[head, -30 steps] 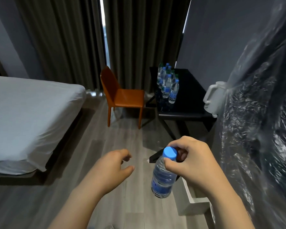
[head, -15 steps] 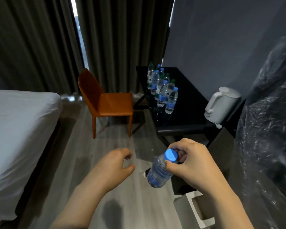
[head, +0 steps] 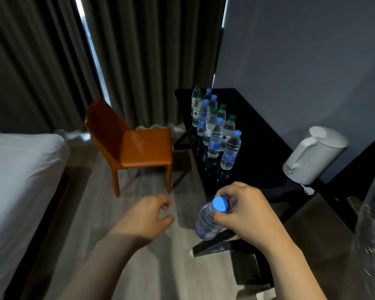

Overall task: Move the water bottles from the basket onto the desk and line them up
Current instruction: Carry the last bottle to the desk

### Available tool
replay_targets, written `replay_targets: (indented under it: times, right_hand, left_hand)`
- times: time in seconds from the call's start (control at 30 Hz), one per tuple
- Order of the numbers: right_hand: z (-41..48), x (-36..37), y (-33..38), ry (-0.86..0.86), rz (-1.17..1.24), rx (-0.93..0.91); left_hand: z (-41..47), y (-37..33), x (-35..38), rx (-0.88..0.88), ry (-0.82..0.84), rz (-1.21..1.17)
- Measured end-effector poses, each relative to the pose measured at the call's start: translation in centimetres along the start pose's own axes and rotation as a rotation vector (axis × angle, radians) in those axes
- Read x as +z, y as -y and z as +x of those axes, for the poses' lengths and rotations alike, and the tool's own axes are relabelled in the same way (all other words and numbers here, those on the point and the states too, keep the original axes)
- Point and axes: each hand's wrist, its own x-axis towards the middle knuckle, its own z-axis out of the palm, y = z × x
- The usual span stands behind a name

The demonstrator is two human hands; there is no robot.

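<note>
Bedroom, pale wood-plank floor [head: 171,267]. Right hand [head: 243,213]: fingers [head: 232,194] curled round the neck of a clear plastic blue-capped water bottle [head: 206,224], held above the floor, short of the black bench [head: 258,137]. Left hand [head: 145,217]: loosely curled, holding nothing. On the bench: nine standing bottles [head: 215,139], five blue caps, four green; one white kettle [head: 312,156].

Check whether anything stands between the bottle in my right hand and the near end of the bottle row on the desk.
Nothing visible does. The held bottle, in the right hand, is just short of the desk, whose top is bare before the nearest standing bottle. The kettle stands aside right, the chair left.
</note>
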Motion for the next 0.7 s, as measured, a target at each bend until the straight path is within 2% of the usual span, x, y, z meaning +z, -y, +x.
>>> replay_targets:
  times: [0.23, 0.4, 0.7]
  right_hand:
    - [8.0, 0.4, -2.5, 0.031, 0.008, 0.064]
    - [13.7, 1.9, -3.6, 0.028, -0.009, 0.134]
    - [22.1, 4.1, -2.7, -0.043, 0.006, 0.343]
  left_hand:
    - [8.1, 0.8, -0.7, -0.047, 0.080, -0.026]
    - [14.8, 2.6, -2.2, 0.026, 0.097, 0.035]
    - [27.9, 6.7, -6.4, 0.176, 0.283, 0.110]
